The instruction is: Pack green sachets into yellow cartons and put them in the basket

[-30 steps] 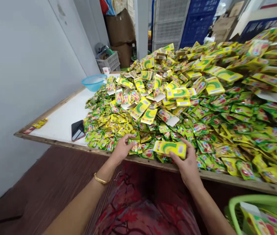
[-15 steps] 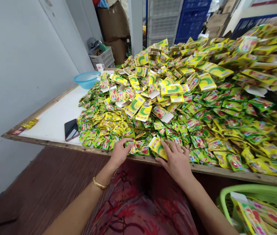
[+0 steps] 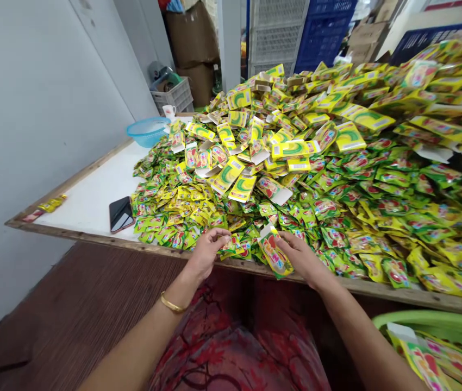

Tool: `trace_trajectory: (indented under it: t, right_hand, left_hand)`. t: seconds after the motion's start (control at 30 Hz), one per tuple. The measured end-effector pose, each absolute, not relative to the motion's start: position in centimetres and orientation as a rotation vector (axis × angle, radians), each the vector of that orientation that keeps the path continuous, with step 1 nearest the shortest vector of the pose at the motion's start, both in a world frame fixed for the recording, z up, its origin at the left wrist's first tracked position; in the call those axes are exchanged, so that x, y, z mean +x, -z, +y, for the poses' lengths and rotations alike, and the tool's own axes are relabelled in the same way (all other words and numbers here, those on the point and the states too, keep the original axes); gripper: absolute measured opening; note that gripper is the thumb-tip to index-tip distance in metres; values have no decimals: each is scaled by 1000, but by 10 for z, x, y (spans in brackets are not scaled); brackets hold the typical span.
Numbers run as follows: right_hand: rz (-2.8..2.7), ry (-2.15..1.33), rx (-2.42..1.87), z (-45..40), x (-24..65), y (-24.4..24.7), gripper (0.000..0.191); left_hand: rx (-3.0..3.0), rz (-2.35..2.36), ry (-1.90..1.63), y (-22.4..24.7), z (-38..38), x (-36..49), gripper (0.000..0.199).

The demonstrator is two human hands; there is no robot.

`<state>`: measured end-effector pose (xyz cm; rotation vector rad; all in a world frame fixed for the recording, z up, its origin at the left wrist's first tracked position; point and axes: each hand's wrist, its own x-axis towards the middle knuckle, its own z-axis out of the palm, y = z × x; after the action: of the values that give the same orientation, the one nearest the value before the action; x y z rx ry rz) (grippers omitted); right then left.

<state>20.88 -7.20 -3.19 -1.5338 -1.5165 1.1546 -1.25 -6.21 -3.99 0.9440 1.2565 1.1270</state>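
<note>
My right hand grips a small flat carton, yellow and green with fruit pictures, its white end flap pointing up and away. The carton is tilted at the table's front edge, with the thumb across its face. To the left, my left hand has thumb and forefinger pinched together beside some small green and yellow sachets. Whether a sachet sits between those fingertips I cannot make out. Behind both hands, loose sachets cover the table, and a heap of similar cartons lies on top of them.
A wooden rim edges the white table. On its left part lie a phone and a yellow packet; a blue basin stands farther back. A green basket with cartons is at lower right. Crates are stacked behind.
My right hand has lifted and turned the carton, so its fruit-printed face now shows. My left hand's fingers have curled into a pinch. The view has shifted slightly.
</note>
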Motion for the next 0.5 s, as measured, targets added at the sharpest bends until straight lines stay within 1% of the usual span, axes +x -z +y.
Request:
trace_trajectory:
  t: [0.1, 0.23, 0.3, 0.37, 0.4, 0.43, 0.47, 0.5]
  right_hand:
    - [-1682, -977, -1699, -61, 217, 33, 54]
    - [-1908, -456, -1981, -56, 228, 27, 39]
    - [-1953, -169, -1990, -62, 227, 23, 36]
    - [-1916, 79, -1867, -72, 220, 20, 34]
    - [-1870, 136, -1768, -78, 214, 18, 34]
    - [-1815, 111, -1669, -84, 207, 17, 37]
    - [-1767, -13, -1588, -89, 198, 17, 40]
    - [-1724, -219, -1528, -94, 189, 17, 44]
  left_hand:
    - [997, 1242, -1154, 38, -61, -7, 21]
    - [1035, 1263, -1155, 37, -62, -2, 19]
    - [1050, 1272, -1153, 37, -63, 0, 18]
    - [1086, 1280, -1161, 37, -63, 2, 17]
    - [1110, 1283, -1166, 36, -64, 4, 17]
    - [1142, 1286, -1169, 34, -64, 6, 17]
    - [1181, 1288, -1168, 32, -65, 8, 17]
    - [1226, 1287, -1159, 30, -66, 11, 17]
